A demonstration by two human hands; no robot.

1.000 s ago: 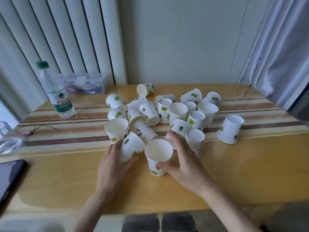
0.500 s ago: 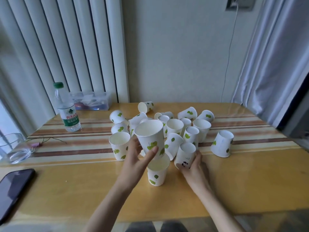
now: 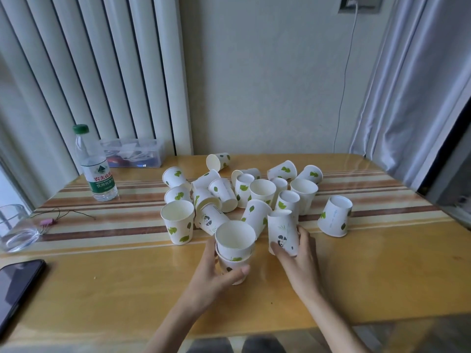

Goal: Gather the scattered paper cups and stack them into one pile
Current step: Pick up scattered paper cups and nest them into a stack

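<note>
Several white paper cups with green leaf prints [image 3: 262, 191] lie scattered mid-table, some upright, some inverted or on their sides. Near the front, two cups sit nested as a short stack [image 3: 235, 247], mouths up. My left hand [image 3: 215, 275] wraps around the stack's lower cup. My right hand [image 3: 297, 253] grips an inverted cup with a panda print [image 3: 281, 229] just right of the stack. One inverted cup [image 3: 334, 219] stands apart at the right. An upright cup [image 3: 177, 217] stands left of the stack.
A water bottle [image 3: 95, 166] stands at the back left beside a clear plastic box [image 3: 132, 152]. A glass bowl [image 3: 15, 229] and thin cord [image 3: 63, 215] lie at the left edge. A dark phone [image 3: 17, 284] rests at the front left of the wooden table [image 3: 382, 276].
My left hand has lowered the cup it held raised into the upright front cup, making a two-cup stack. My right hand stays on the panda cup, which now tilts slightly.
</note>
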